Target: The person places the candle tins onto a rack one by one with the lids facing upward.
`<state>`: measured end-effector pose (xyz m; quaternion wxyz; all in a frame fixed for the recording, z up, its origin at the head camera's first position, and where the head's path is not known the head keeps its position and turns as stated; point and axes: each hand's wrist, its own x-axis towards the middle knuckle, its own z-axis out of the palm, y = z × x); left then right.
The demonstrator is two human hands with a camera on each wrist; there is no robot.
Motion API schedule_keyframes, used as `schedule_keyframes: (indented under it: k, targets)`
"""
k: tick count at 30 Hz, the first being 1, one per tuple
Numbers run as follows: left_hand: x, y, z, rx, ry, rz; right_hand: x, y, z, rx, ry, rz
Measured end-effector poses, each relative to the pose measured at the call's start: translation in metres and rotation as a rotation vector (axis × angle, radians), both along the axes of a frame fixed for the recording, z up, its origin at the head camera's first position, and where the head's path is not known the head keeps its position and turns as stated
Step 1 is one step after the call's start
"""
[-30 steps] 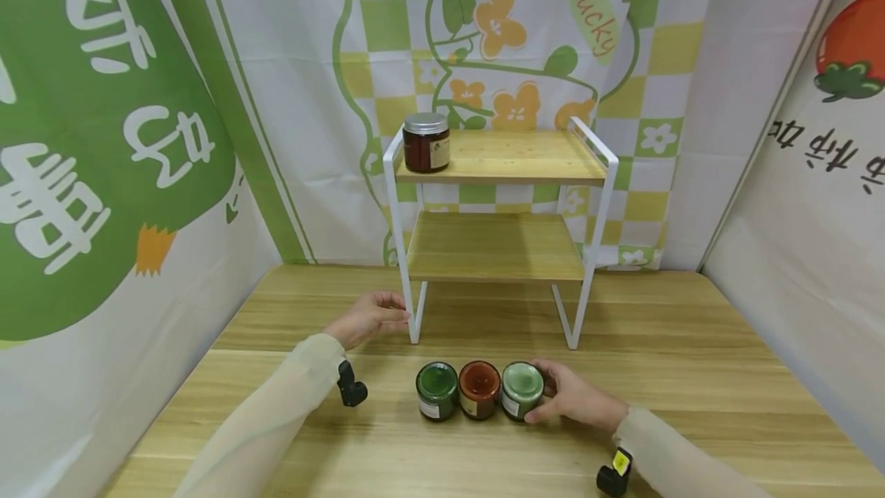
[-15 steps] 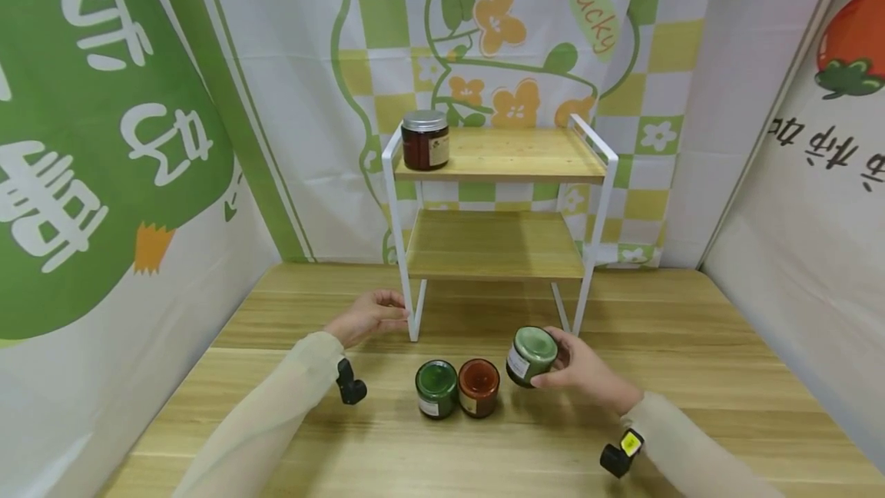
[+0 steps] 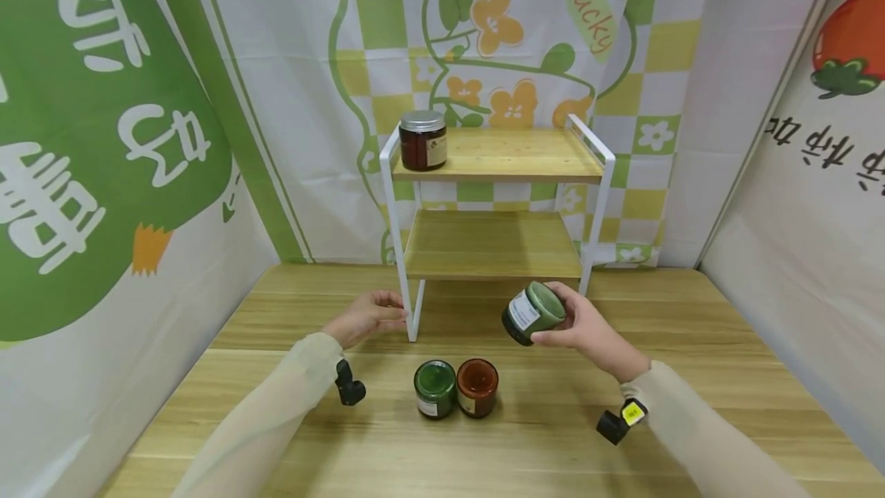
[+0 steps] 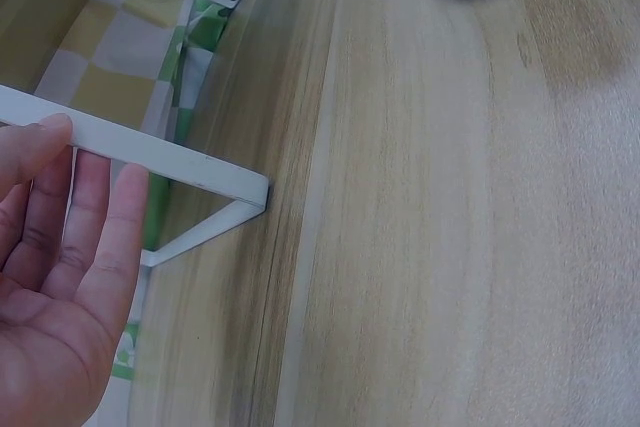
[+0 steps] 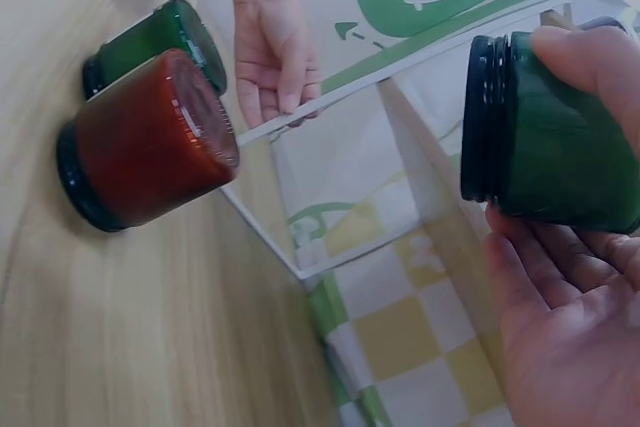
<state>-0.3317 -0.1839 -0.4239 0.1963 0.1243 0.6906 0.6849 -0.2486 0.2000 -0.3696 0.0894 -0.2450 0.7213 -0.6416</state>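
Note:
My right hand grips a green glass jar with a white label, thumb on one side and fingers on the other. The jar is raised off the table and tilted, its dark lid facing down and left; the right wrist view shows this lid close up. With thumb and fingertips my left hand holds the white front-left leg of a two-tier shelf. Between the hands, a darker green jar and a reddish-brown jar stand side by side, lids down, on the table.
On the shelf's upper board, at the left end, sits a brown jar with a silver lid. The lower board lies beneath it. A printed curtain hangs behind the wooden table.
My right hand has lifted the green jar from beside the reddish-brown one, carried it up toward the shelf and tipped it. My left hand has stayed at the shelf leg.

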Motion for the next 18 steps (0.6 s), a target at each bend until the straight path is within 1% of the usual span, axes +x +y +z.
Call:
schedule_keyframes:
  k: [4,11,16,18]
  targets:
    - [0.001,0.000,0.000,-0.003,0.002,-0.002,0.000,-0.001,0.007,0.027,0.009,-0.015]
    - [0.000,-0.001,0.000,-0.012,0.010,-0.013,-0.001,0.000,0.013,0.039,0.004,-0.026]
    - [-0.003,-0.001,-0.003,-0.013,0.009,-0.016,-0.003,0.000,0.014,0.043,0.038,-0.031]
    - [-0.003,-0.002,-0.003,-0.007,0.017,-0.027,-0.003,-0.001,0.015,0.051,0.051,-0.040]
